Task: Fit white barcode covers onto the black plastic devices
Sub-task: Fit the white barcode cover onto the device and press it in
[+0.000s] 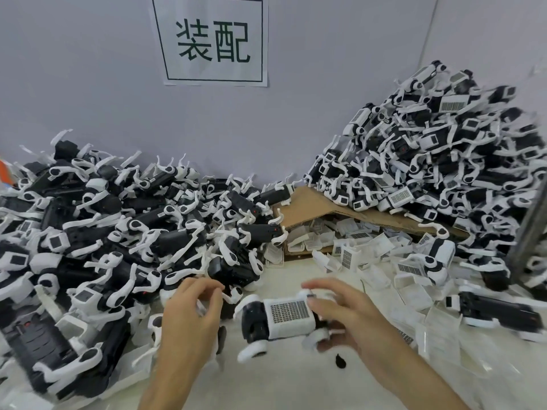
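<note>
I've got the right hand (346, 315) grasping the device (257, 321), cover (291, 316) on it; left hand (192, 315) curls just beside the device, grip unclear.

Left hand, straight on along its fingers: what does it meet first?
Likely the black device at the left pile's near edge, just past the left hand; depth is unclear.

Assembly workshop, heaped black devices (88, 232), wall sign (211, 39) (reading 装配)
</note>
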Demonstrator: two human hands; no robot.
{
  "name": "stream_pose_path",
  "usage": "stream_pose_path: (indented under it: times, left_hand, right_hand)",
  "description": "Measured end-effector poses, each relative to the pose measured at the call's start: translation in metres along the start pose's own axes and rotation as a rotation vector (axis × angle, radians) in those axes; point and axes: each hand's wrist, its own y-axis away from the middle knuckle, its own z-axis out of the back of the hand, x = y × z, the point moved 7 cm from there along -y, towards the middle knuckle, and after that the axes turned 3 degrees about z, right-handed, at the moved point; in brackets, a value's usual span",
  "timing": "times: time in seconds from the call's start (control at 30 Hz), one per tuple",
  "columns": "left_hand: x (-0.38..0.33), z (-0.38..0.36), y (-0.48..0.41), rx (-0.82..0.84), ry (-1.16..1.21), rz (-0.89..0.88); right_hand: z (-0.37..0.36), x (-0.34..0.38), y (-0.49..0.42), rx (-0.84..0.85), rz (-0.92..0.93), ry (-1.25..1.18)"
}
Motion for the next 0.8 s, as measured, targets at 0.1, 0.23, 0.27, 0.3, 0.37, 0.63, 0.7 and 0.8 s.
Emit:
stream_pose_path:
  times: [0.1, 0.23, 0.27, 0.3, 0.37, 0.63, 0.7, 0.8]
  left_hand:
    - [0.007, -0.006, 0.000, 0.058, -0.123, 0.062]
    - [0.003, -0.009, 0.005, 0.153, -0.219, 0.086]
    - [0.002, -0.009, 0.004, 0.173, -0.238, 0.082]
    - [0.001, -0.009, 0.004, 0.185, -0.248, 0.085]
    - [-0.001, -0.008, 0.003, 0.205, -0.263, 0.106]
    - [-0.012, -0.007, 0.007, 0.262, -0.239, 0.108]
    - [-0.009, -0.009, 0.007, 0.281, -0.276, 0.101]
    - [-0.002, -0.010, 0.006, 0.296, -0.305, 0.117]
  right_hand:
    - [-0.003, -0.030, 0.025, 0.057, -0.175, -0.196]
    - [0.013, -0.020, 0.015, -0.091, -0.218, -0.391]
    - [0.021, 0.001, 0.001, -0.143, -0.139, -0.385]
    - [0.038, 0.033, -0.018, -0.219, -0.033, -0.242]
    - [0.066, 0.125, -0.058, -0.370, 0.234, 0.056]
    - [0.086, 0.300, -0.148, -0.503, 0.501, 0.290]
    - [0.037, 0.259, -0.131, -0.301, 0.538, 0.356]
    - [-0.013, 0.153, -0.091, -0.134, 0.553, 0.477]
